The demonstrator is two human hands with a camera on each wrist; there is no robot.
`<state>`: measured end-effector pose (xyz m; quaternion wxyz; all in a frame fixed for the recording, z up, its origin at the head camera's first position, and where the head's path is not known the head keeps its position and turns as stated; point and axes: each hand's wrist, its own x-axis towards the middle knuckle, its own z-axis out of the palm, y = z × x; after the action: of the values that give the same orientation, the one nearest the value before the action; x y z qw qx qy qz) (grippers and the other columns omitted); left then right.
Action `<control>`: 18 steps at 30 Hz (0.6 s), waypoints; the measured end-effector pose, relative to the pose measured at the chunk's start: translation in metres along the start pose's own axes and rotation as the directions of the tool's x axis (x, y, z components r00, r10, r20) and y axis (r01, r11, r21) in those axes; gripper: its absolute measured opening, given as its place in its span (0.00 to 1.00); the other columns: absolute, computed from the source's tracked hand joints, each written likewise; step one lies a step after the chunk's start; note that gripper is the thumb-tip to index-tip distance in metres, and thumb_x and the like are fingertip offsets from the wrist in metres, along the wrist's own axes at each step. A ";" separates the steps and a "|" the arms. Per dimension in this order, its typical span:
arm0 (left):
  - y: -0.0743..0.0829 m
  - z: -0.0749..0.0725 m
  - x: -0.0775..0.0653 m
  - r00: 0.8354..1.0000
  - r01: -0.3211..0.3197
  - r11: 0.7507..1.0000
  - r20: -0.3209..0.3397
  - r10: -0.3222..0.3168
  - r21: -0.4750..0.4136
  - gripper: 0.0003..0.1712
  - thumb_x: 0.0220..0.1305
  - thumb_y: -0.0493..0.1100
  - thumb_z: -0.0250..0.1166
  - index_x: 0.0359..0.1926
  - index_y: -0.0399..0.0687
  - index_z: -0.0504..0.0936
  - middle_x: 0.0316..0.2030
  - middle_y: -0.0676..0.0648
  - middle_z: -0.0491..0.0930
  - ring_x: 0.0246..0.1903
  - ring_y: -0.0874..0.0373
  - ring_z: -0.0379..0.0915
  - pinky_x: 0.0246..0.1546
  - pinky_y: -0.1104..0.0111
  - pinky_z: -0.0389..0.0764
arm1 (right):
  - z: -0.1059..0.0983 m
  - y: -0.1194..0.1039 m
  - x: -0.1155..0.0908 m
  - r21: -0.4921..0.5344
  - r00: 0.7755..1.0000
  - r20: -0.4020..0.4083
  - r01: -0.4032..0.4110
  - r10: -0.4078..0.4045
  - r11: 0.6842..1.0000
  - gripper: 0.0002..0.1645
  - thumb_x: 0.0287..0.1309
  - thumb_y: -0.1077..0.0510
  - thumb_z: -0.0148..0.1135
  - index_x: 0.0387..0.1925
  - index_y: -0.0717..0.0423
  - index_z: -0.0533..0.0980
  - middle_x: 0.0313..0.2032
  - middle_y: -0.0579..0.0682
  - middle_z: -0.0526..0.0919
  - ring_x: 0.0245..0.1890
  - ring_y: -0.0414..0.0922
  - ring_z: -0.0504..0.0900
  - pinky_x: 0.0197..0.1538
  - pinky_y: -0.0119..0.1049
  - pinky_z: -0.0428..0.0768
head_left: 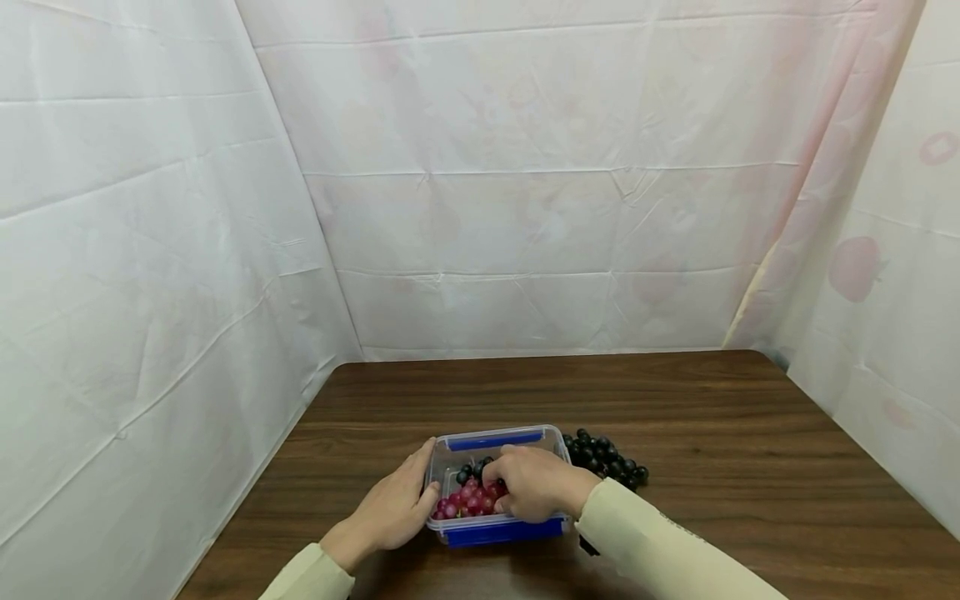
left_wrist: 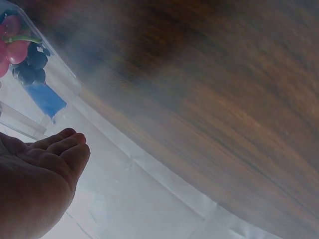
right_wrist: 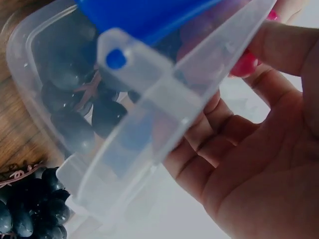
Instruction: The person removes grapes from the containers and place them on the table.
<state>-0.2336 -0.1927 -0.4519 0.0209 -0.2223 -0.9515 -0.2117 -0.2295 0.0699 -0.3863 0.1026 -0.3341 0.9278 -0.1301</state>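
A clear plastic container [head_left: 498, 533] with blue side latches sits on the table, holding a bunch of red grapes [head_left: 468, 502] and some dark grapes [head_left: 465, 476]. Against the container's left wall rests my left hand [head_left: 395, 502], fingers fairly straight along the outside and thumb at the near left corner. My right hand [head_left: 536, 481] reaches over the near right rim. Its thumb and index finger curl down and pinch the red grapes, seen as red bits between the fingers [right_wrist: 281, 52] in the right wrist view. The grapes under that hand are partly hidden.
Right behind the container's right side lies another bunch of dark grapes [head_left: 606, 460] on the brown wooden table [head_left: 705, 417]. White sheets [head_left: 480, 217] hang around the back and sides of the table.
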 end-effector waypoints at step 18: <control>0.003 0.000 0.001 1.000 0.000 1.000 -0.018 0.000 0.009 0.39 0.77 0.47 0.52 0.81 0.40 0.51 0.77 0.39 0.58 0.73 0.42 0.60 0.71 0.46 0.65 | 0.001 0.000 -0.008 0.004 0.997 -0.072 0.013 -0.012 1.000 0.08 0.69 0.56 0.65 0.42 0.35 0.79 0.33 0.40 0.68 0.27 0.38 0.66 0.26 0.33 0.67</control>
<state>-0.2330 -0.1901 -0.4502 0.0303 -0.2204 -0.9522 -0.2094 -0.2234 0.0749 -0.3868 0.0689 -0.3348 0.9285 -0.1450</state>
